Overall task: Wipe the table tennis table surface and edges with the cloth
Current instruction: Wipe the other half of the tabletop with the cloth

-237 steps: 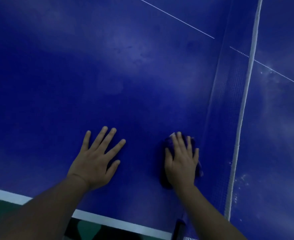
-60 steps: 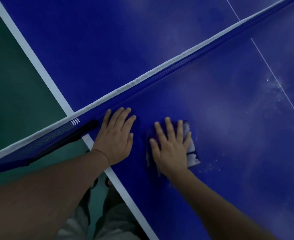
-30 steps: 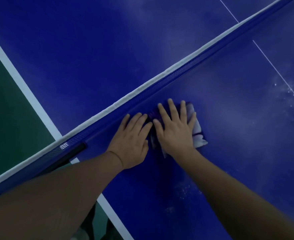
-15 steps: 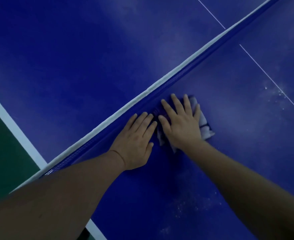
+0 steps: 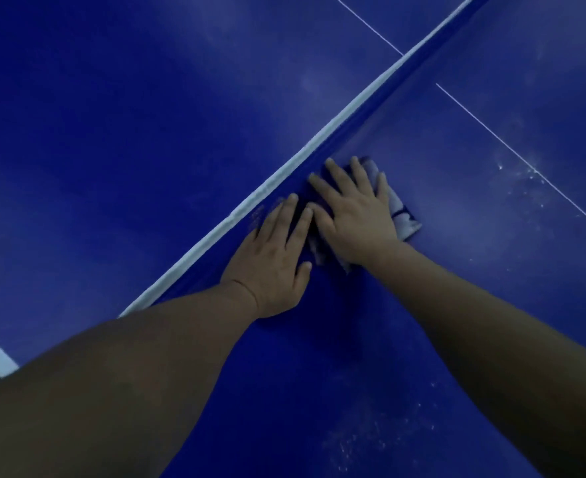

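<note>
Head view: right hand [image 5: 357, 222] flat, fingers straight and spread, pressing the cloth [image 5: 403, 215] onto the blue table [image 5: 491, 305] right against the base of the net [image 5: 284, 174]. Left hand [image 5: 272, 263] just beside it, also flat, fingers straight, holding nothing, fingertips touching the cloth's near edge by the net. White dust specks [image 5: 522, 174] near the thin center line [image 5: 526, 163].
</note>
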